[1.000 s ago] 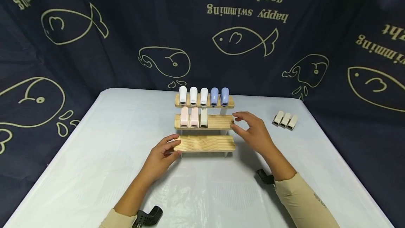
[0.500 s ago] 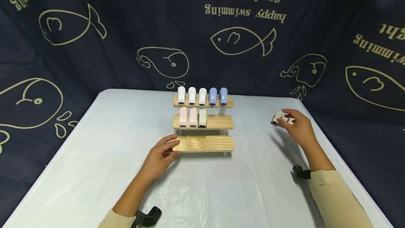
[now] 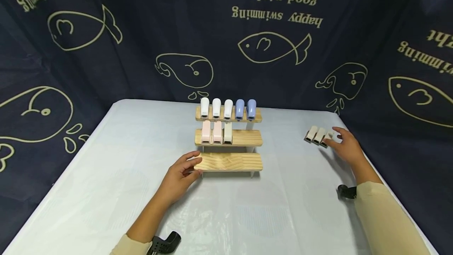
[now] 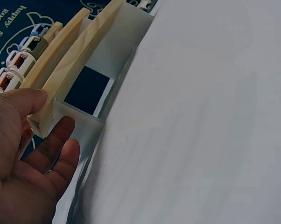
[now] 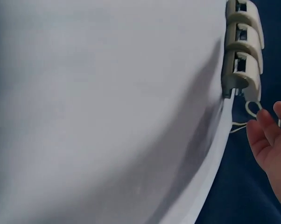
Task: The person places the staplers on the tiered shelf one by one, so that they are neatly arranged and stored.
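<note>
My left hand [image 3: 178, 176] holds the left end of the lowest board of a three-tier wooden display stand [image 3: 228, 162]; in the left wrist view its thumb lies against the board end [image 4: 47, 109]. At the table's right side, my right hand [image 3: 347, 148] is beside a row of three cream mini staplers [image 3: 319, 135], with thumb and fingers spread near the rightmost one. The right wrist view has that nearest stapler [image 5: 245, 70] just beyond the fingertips [image 5: 254, 128], with a gap between.
White mini staplers [image 3: 216, 108] and blue mini staplers [image 3: 239, 108] stand on the top tier. The middle tier bears two pink mini staplers [image 3: 206, 132] and a cream one [image 3: 227, 133]. A dark printed curtain [image 3: 141, 23] hangs behind the white table [image 3: 141, 137].
My right hand has left the stand's right end, gone over to the loose cream staplers, and then shifted slightly right beside them. The left hand has stayed on the bottom board.
</note>
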Tool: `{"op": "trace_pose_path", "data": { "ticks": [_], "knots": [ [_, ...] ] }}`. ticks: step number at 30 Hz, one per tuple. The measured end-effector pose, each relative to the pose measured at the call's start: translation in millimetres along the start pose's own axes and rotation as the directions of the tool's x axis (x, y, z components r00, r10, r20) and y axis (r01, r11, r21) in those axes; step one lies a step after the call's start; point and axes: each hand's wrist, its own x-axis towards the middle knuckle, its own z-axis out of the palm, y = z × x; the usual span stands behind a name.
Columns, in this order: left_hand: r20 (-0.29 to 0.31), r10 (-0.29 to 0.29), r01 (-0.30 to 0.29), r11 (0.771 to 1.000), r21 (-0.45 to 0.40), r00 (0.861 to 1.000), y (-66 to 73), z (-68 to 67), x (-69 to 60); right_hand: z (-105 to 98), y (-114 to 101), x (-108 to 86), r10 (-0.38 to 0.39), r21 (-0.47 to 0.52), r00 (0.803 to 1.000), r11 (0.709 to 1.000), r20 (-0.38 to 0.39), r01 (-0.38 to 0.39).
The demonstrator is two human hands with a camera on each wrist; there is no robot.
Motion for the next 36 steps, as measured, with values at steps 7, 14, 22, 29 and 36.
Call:
{"op": "trace_pose_path", "data": {
  "ticks": [7, 14, 22, 29, 36],
  "knots": [
    [0.000, -0.032, 0.032, 0.999, -0.003, 0.999, 0.9, -1.4, -5.0, 7, 14, 10.3, 0.052, 0.022, 0.995, 0.998, 0.081, -0.054],
    [0.012, -0.017, 0.017, 1.000, -0.017, 1.000, 1.2, -1.7, -3.2, 16, 23, 16.0, 0.104, 0.097, 0.989, 0.989, 0.108, -0.115],
    [0.019, -0.002, 0.002, 1.000, -0.021, 1.000, 0.1, -0.8, 0.4, 22, 30, 19.4, 0.115, 0.050, 0.989, 0.992, 0.088, -0.119],
    [0.011, 0.016, -0.016, 1.000, -0.008, 1.000, -1.5, -0.9, 1.4, 25, 29, 21.2, 0.145, 0.021, 0.988, 0.989, 0.047, -0.146],
    [0.013, 0.005, -0.005, 1.000, -0.003, 1.000, -3.1, -0.3, 1.2, 26, 25, 18.9, 0.186, 0.030, 0.982, 0.982, 0.022, -0.187]
  ]
}}
